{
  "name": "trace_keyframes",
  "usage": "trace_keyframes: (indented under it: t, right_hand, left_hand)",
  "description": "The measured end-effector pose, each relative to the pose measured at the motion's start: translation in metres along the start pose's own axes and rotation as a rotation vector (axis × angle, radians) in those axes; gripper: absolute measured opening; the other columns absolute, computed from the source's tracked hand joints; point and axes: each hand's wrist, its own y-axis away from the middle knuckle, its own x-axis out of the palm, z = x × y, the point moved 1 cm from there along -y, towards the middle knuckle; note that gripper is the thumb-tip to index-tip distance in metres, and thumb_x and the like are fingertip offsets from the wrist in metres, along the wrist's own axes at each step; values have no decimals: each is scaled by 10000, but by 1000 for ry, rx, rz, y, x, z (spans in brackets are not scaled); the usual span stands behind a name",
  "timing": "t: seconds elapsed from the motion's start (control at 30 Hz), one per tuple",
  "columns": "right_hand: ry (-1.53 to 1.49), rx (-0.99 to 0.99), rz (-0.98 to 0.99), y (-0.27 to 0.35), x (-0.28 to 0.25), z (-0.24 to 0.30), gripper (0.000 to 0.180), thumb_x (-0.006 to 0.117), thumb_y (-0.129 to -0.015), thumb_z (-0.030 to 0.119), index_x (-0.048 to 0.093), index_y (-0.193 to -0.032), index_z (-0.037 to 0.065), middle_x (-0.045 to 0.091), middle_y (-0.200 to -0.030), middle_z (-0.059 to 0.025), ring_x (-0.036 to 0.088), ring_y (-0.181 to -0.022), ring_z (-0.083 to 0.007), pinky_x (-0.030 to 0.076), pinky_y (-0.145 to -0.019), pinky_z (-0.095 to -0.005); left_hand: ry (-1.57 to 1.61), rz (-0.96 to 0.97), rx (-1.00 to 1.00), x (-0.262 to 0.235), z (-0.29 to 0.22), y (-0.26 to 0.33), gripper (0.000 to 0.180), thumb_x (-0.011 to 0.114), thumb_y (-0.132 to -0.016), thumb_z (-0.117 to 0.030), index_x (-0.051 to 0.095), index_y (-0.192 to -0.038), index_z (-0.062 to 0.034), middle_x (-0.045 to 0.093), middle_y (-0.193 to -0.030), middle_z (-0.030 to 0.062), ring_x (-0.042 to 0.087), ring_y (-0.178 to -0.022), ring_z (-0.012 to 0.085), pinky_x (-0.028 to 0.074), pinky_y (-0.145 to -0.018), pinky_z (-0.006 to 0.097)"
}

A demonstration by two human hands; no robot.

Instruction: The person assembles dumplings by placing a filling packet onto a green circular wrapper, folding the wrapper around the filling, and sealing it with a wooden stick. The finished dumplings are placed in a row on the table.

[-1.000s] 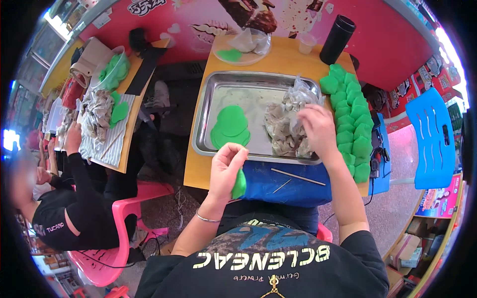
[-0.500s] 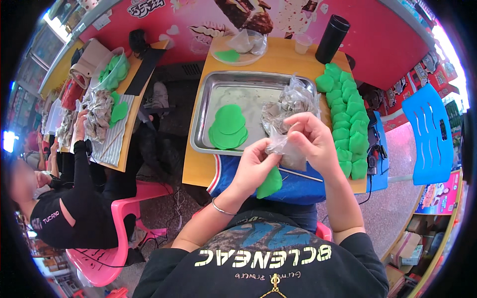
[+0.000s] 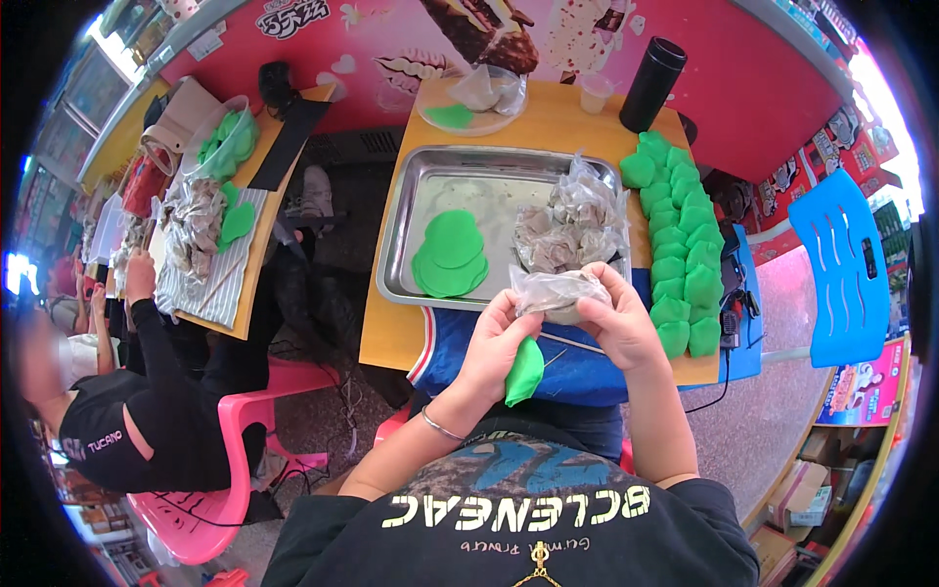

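Note:
Between my hands, over the tray's near edge, is a small clear plastic bag (image 3: 559, 291) with a greyish filling. My left hand (image 3: 496, 344) pinches its left end and also keeps a green petal-shaped piece (image 3: 525, 372) hanging below the palm. The fingers of my right hand (image 3: 616, 318) are closed on the bag's right end. Several flat green round pieces (image 3: 451, 256) overlap in the metal tray (image 3: 494, 196). More filled plastic bags (image 3: 577, 220) lie heaped on the tray's right side. A thin stick (image 3: 572, 342) lies below my hands.
Rows of puffy green pieces (image 3: 677, 225) line the table's right edge. Behind the tray stand a clear plate (image 3: 469, 119), a plastic cup (image 3: 595, 95) and a black bottle (image 3: 653, 83). A blue chair (image 3: 839, 269) is at right; a person (image 3: 147, 421) works at a table on the left.
My right hand has come down and now grips the bag's right end. The bag is stretched level between both hands, where before it hung from my left fingers.

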Motion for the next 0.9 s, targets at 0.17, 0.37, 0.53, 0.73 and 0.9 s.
trace_keyframes:
  t: [0.17, 0.37, 0.53, 0.73, 0.9]
  right_hand:
    - [292, -179, -124, -12, -5, 2, 189, 593, -809, 49, 500, -973, 59, 544, -897, 1, 531, -831, -75, 454, -717, -226]
    - [589, -227, -108, -9, 3, 6, 141, 575, -790, 8, 500, -905, 39, 524, -831, 0, 492, -786, -67, 424, -693, -222]
    - [467, -68, 12, 2, 13, 17, 214, 581, -837, 89, 548, -1042, 33, 537, -884, 4, 485, -815, -49, 422, -707, -211]
    - [915, -360, -55, 1, 9, 8, 55, 546, -849, 54, 571, -886, 21, 541, -767, 15, 493, -700, -54, 421, -645, -217]
    - [682, -190, -59, 3, 9, 0, 30, 545, -854, 53, 551, -873, 31, 519, -801, 21, 465, -683, -44, 380, -578, -200]
  left_hand:
    - [-25, 52, -51, -6, 7, 1, 154, 569, -832, -62, 508, -973, -54, 530, -792, -15, 472, -665, 43, 386, -577, 167]
    - [-24, 53, -17, 0, 2, 13, 154, 600, -831, -91, 533, -959, -37, 562, -841, -3, 490, -705, 39, 396, -617, 170]
    - [-166, 25, 116, -8, 6, 10, 99, 590, -858, -135, 578, -867, -37, 588, -803, -17, 493, -725, 28, 387, -646, 176]
    - [-376, 9, 307, -6, 0, 12, 140, 553, -884, -144, 575, -827, -19, 563, -719, -37, 470, -666, 23, 379, -612, 180]
    - [-455, 22, 283, -10, -6, 15, 173, 540, -892, -150, 575, -786, -17, 545, -657, -41, 454, -606, 18, 375, -556, 182]
